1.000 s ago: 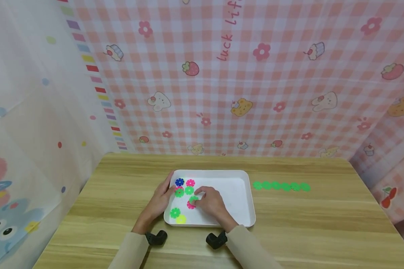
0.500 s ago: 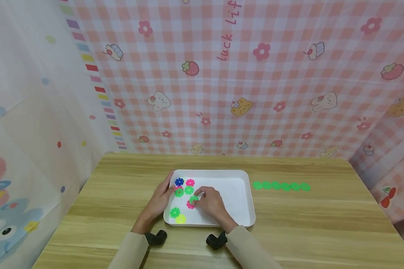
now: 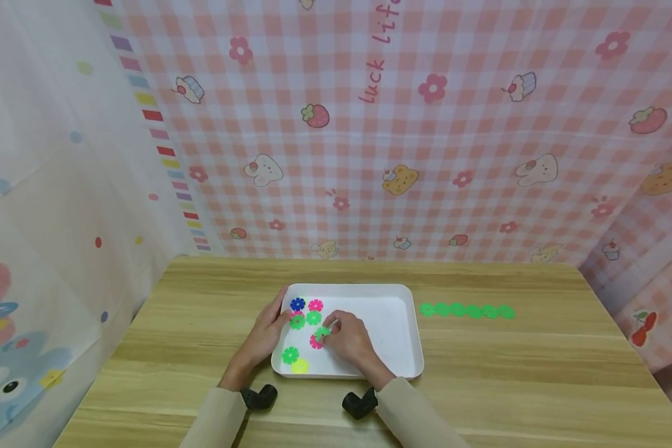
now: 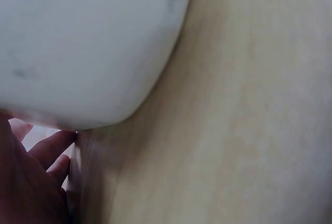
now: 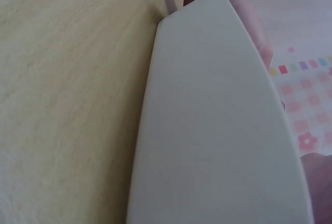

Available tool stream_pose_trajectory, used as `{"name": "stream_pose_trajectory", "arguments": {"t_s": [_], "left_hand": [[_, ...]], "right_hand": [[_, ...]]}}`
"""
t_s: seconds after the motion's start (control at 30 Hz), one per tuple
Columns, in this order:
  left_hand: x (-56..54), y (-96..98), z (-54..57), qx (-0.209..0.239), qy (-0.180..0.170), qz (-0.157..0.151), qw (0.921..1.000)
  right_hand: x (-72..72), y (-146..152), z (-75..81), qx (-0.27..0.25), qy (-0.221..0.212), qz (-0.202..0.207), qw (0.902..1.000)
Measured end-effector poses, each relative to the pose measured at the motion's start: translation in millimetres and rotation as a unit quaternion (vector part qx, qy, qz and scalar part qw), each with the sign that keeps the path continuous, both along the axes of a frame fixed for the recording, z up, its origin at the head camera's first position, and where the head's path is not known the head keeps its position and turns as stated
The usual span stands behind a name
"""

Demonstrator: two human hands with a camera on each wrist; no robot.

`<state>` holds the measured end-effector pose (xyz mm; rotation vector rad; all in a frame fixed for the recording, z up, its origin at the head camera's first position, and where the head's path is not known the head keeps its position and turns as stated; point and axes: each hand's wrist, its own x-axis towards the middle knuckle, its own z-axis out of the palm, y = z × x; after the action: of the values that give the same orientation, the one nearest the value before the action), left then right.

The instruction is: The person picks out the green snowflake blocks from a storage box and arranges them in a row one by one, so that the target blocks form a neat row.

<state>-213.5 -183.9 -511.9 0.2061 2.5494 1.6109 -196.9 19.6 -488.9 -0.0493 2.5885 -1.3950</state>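
My left hand (image 3: 266, 336) grips the left side of a white rectangular tray (image 3: 394, 333), its thumb over the rim. In the left wrist view, fingers (image 4: 52, 149) of that hand lie against the tray's edge. Over the tray's left half, my right hand (image 3: 350, 338) pinches a green snowflake disc (image 3: 322, 334) between thumb and forefinger. A pink snowflake disc (image 3: 315, 341) lies partly beneath it. Beside them in the tray are a blue disc (image 3: 297, 304), another pink disc (image 3: 315, 305), several green discs (image 3: 290, 355) and a yellow disc (image 3: 300, 366). The right wrist view shows mostly the tray's outer wall (image 5: 218, 120).
To the right of the tray, several green discs (image 3: 457, 310) form a straight row on the wooden table (image 3: 509, 379). A pink checked cloth (image 3: 336, 143) hangs behind the table's back edge. Each wrist carries a black camera mount (image 3: 360, 404).
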Motion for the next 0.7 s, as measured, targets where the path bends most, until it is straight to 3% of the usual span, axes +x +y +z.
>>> {"name": "stream_pose_trajectory", "arguments": {"t_s": [0.23, 0.33, 0.6, 0.7], "left_hand": [[9.7, 6.1, 24.9, 0.006, -0.016, -0.003, 0.9999], [12.7, 7.0, 30.7, 0.008, -0.017, -0.005, 0.9998], [2.2, 0.7, 3.8, 0.001, 0.002, -0.001, 1.0000], [0.2, -0.9, -0.6, 0.004, 0.004, -0.002, 1.0000]], "right_hand": [[-0.2, 2, 0.8, -0.017, 0.001, 0.016, 0.9997], [-1.2, 5, 2.8, -0.016, 0.001, 0.027, 0.9995], [-2.5, 23, 14.6, -0.008, 0.027, 0.038, 0.9989], [-2.3, 33, 18.2, -0.012, 0.045, 0.039, 0.9982]]}}
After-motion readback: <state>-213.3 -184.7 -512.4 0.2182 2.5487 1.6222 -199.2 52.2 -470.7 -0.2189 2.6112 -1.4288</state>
